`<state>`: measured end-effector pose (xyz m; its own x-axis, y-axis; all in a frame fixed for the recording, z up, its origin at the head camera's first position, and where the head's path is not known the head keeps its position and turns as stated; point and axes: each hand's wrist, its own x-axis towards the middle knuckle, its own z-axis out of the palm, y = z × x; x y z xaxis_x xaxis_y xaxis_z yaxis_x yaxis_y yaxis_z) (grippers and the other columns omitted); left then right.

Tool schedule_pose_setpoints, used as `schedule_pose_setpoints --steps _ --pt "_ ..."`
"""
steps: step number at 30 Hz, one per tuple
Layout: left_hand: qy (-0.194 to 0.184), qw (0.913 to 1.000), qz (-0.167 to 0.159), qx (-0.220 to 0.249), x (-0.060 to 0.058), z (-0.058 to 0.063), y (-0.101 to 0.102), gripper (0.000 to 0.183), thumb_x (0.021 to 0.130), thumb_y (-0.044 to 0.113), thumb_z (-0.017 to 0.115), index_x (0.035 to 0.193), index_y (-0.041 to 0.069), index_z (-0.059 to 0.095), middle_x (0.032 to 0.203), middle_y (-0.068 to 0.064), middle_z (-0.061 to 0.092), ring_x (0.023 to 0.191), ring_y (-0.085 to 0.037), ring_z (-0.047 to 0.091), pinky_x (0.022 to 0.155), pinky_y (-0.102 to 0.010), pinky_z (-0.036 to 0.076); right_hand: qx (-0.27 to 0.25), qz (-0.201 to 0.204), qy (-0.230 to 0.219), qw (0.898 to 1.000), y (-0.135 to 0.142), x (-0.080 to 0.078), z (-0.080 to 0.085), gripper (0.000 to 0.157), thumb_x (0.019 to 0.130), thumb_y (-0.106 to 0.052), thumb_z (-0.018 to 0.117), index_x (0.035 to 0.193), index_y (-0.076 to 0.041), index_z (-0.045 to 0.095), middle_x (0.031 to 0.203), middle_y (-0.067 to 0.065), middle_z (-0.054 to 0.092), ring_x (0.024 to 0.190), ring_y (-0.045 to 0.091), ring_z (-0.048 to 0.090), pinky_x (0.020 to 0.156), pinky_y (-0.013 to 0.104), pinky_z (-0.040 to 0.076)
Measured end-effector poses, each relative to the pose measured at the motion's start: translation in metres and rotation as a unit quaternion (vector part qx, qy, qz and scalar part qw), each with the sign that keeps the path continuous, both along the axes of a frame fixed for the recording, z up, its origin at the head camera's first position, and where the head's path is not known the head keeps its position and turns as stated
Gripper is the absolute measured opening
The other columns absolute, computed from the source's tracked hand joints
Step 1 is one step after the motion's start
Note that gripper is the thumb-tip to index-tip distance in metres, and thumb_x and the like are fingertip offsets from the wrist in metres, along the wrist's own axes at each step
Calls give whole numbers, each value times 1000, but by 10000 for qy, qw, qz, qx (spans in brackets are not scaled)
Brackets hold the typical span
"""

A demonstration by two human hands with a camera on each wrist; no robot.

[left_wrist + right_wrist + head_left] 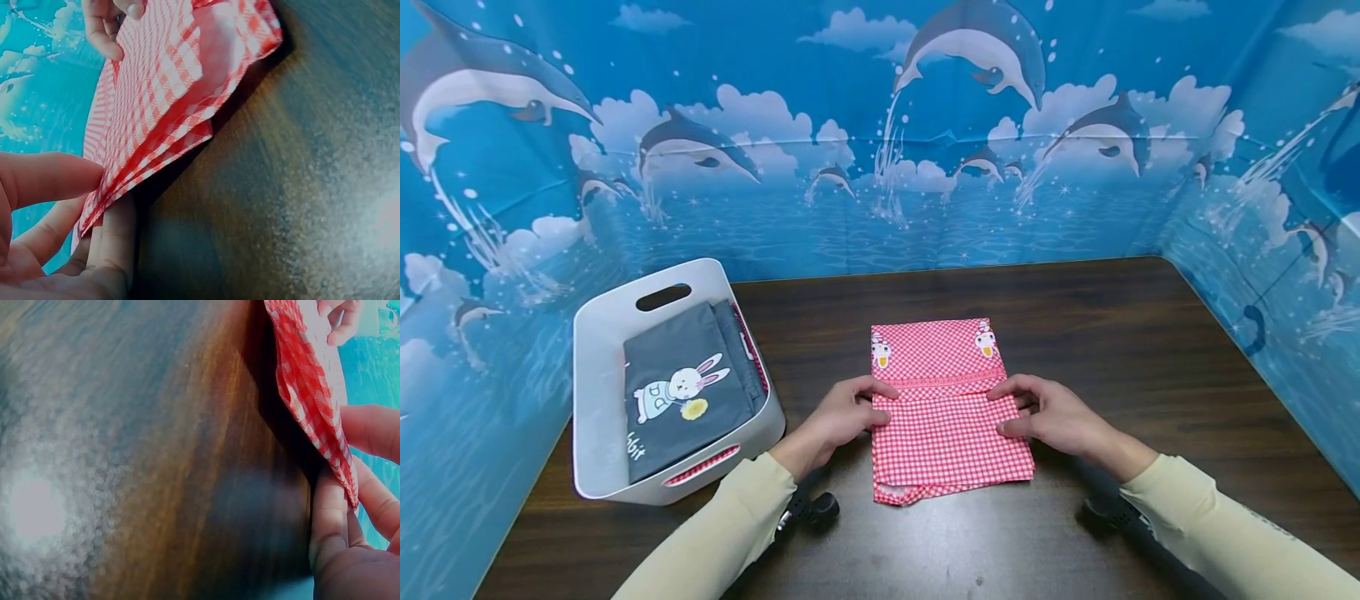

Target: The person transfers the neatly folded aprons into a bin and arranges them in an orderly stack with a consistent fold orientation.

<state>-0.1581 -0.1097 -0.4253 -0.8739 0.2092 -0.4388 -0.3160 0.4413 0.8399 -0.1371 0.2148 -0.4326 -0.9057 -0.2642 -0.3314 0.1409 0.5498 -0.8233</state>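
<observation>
A folded piece of red-and-white checked cloth (951, 437), with small white cartoon animals on its far part, lies on the table in front of me. My left hand (842, 412) pinches its left edge, thumb on top and fingers tucked beneath, as the left wrist view shows. At the opposite edge, my right hand (1060, 417) pinches the cloth the same way. Several loose layers (181, 140) show along the near edge in the left wrist view. Seen from the right wrist, the cloth's edge (312, 394) rises slightly off the table.
To the left stands a white plastic basket (597, 417) with handle slots. Inside lies a folded dark grey garment (662, 350) with a rabbit print, over some red checked fabric. The dark wooden table (1097, 333) ends at a blue dolphin-print curtain (925, 233).
</observation>
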Motion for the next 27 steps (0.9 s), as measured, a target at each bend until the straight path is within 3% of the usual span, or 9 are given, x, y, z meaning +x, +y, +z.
schedule_pose_setpoints --steps 27 --pt "-267 9995 66 163 -2 3 0 30 94 5 74 123 11 77 131 -10 67 99 -21 62 79 -29 53 -140 -67 -116 9998 -2 1 1 45 94 -16 82 135 -9 67 125 15 66 103 27 60 81 36 52"
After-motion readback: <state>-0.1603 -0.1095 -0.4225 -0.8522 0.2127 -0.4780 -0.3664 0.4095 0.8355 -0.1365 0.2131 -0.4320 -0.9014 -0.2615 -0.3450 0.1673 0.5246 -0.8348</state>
